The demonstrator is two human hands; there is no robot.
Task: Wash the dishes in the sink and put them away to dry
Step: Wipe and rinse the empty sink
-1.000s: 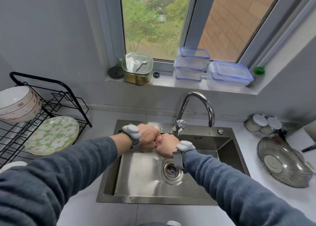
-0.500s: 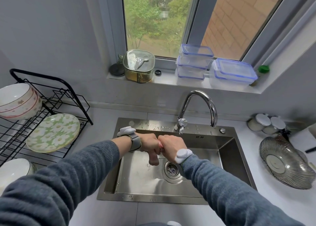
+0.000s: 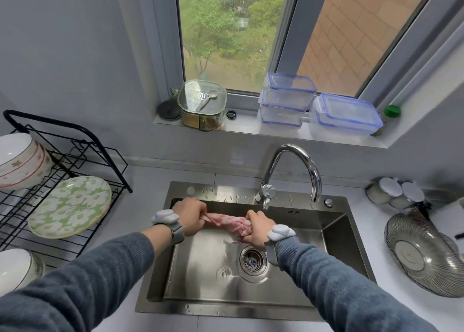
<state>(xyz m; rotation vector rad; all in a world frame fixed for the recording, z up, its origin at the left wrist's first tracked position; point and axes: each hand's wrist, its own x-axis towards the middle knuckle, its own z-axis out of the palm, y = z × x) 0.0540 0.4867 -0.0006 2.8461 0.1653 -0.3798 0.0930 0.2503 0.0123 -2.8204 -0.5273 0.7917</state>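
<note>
home kitchen | steel sink (image 3: 334, 246) with tap (image 3: 293, 173) | dish rack (image 3: 62, 171) left of sink | food boxes (image 3: 344, 115) on windowsill behind sink

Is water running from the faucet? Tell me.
No: no stream falls from the faucet spout; both hands grip the pink cloth over the sink.

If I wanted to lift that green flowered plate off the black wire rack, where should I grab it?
Probably the green flowered plate's right rim, coming from the sink side: it leans tilted on the black wire rack, leaving that edge free.
</note>
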